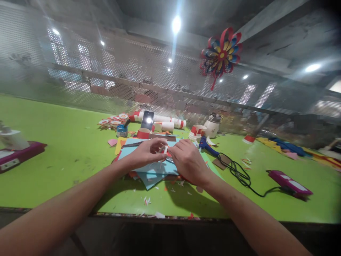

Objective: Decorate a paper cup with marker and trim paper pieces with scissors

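Above a stack of light blue paper sheets (149, 177), my two hands meet at a small red-and-white paper piece (165, 150). My left hand (147, 153) curls its thumb and fingers around the piece from the left. My right hand (186, 158) is closed, its fingertips pinching at the piece's right side and partly hiding it. Just beyond my left hand lies a dark, long tool, probably scissors (131, 144). A blue glue gun (209, 146) lies to the right of my right hand, its black cord trailing off.
White paper tubes with red bands (165, 119), a phone (147, 120), a blue jar (122, 130) and a white pot (212, 126) stand behind. Purple power strips lie left (23, 155) and right (290, 183). Paper scraps (147, 201) litter the green table (66, 177). A paper flower (222, 55) hangs above.
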{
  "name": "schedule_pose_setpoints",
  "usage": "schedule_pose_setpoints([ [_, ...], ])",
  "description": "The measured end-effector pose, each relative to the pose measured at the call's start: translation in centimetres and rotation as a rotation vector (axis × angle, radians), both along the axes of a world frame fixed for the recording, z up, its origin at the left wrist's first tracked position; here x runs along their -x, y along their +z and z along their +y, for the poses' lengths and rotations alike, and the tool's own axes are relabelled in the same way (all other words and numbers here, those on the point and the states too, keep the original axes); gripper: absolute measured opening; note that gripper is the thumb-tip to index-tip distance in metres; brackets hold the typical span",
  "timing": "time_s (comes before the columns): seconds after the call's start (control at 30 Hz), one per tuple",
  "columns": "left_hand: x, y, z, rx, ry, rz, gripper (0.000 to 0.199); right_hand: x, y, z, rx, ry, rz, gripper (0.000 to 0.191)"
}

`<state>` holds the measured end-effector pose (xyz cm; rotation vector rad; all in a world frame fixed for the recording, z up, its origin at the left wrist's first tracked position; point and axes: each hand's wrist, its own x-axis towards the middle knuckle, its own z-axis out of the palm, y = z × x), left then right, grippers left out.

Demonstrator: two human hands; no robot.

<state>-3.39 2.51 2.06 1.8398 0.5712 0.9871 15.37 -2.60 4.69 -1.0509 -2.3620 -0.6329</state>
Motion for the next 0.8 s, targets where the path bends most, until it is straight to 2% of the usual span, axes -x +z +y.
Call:
schedule_pose_setpoints([
  [0.13, 0.3, 0.5, 0.0, 0.023, 0.032, -0.028, 0.035, 0.2, 0.0, -0.4, 0.040, 0.004, 0.036, 0.032],
  [0.27, 0.7, 0.8, 0.2, 0.085, 0.045, -0.090, 0.038, -0.1, 0.5, -0.9, 0.148, -0.002, 0.102, 0.029],
  [0.4, 0.8, 1.0, 0.1, 0.212, -0.014, -0.171, 0.040, -1.6, 0.7, 0.3, 0.219, -0.152, 0.203, 0.039],
  [0.43, 0.9, 1.0, 0.1, 0.257, -0.036, -0.200, 0.038, -2.1, 0.7, 0.8, 0.234, -0.197, 0.225, 0.037],
  [0.53, 1.2, 1.1, 0.4, 0.397, -0.085, -0.309, 0.034, -3.6, 0.5, 2.6, 0.321, -0.259, 0.243, 0.013],
  [0.6, 1.6, 1.2, 0.7, 0.466, -0.086, -0.375, 0.032, -4.4, 0.5, 3.4, 0.398, -0.278, 0.220, 0.026],
  [0.8, 2.5, 0.9, 2.6, 0.597, -0.002, -0.456, 0.029, -5.9, 0.4, 2.8, 0.622, -0.265, 0.052, 0.037],
])
